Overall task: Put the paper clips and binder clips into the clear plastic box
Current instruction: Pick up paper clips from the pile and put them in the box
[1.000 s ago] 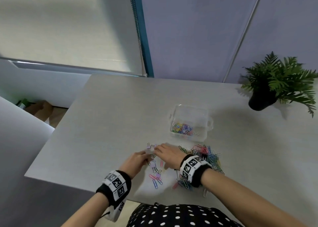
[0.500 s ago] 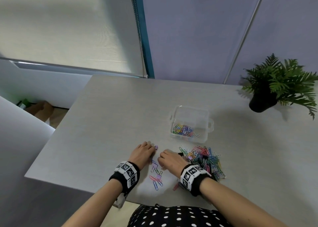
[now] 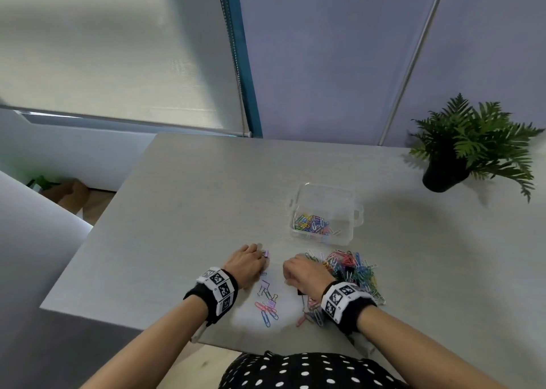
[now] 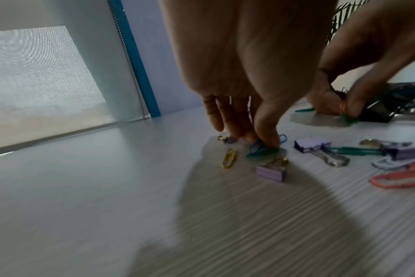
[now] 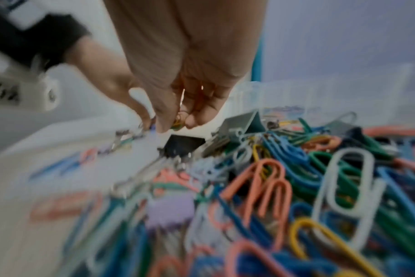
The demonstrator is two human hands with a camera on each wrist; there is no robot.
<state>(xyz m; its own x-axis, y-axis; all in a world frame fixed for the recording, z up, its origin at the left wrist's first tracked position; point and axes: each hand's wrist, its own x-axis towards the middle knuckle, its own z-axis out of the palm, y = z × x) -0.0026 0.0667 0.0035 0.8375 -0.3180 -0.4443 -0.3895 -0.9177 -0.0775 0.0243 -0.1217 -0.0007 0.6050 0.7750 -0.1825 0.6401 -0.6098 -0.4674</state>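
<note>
The clear plastic box (image 3: 353, 208) stands open on the table with several coloured paper clips lying in its near half. A big heap of paper clips and binder clips (image 3: 353, 270) lies just in front of it. My right hand (image 3: 291, 272) is at the heap's left edge, its curled fingers pinching a few paper clips (image 5: 177, 122). My left hand (image 4: 261, 142) is further left, thumb and fingers pinching a blue and a green paper clip (image 4: 258, 150) against the table. Purple binder clips (image 4: 271, 173) and a yellow paper clip (image 4: 229, 160) lie beside it.
A small scatter of clips (image 3: 267, 303) lies between my wrists near the table's front edge. A potted fern (image 3: 449, 164) stands at the far right. The table's left edge (image 3: 97, 232) drops to the floor.
My hands, which met over the small scatter a second ago, have drawn apart. The left went left and the right went back toward the heap. Little has moved in the last half second.
</note>
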